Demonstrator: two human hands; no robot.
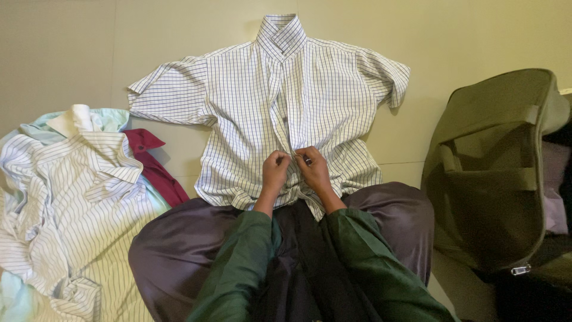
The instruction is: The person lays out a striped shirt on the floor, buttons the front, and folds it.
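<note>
A white checked short-sleeved shirt (271,113) lies flat on the pale floor (59,48), collar at twelve o'clock and hem drawn toward the seated person's lap at six o'clock. Both hands meet on the front placket low on the shirt: the left hand (275,170) pinches the fabric edge with fingers curled in tight, and the right hand (314,170) is likewise closed in a narrow pinch just beside it, the two almost touching; a small pale spot between the fingertips may be a button, though it is too small to be sure. To do this well, I judge the two placket edges should be kept level and lined up, with the cloth under the fingers held taut so the button meets its own hole and not the neighbouring one, and the lower hem, now rumpled against the knees, smoothed flat. At nine o'clock sits a heap of striped shirts (65,203) with a maroon garment (156,170) poking out near it. At three o'clock stands an open olive-green bag (494,173).
</note>
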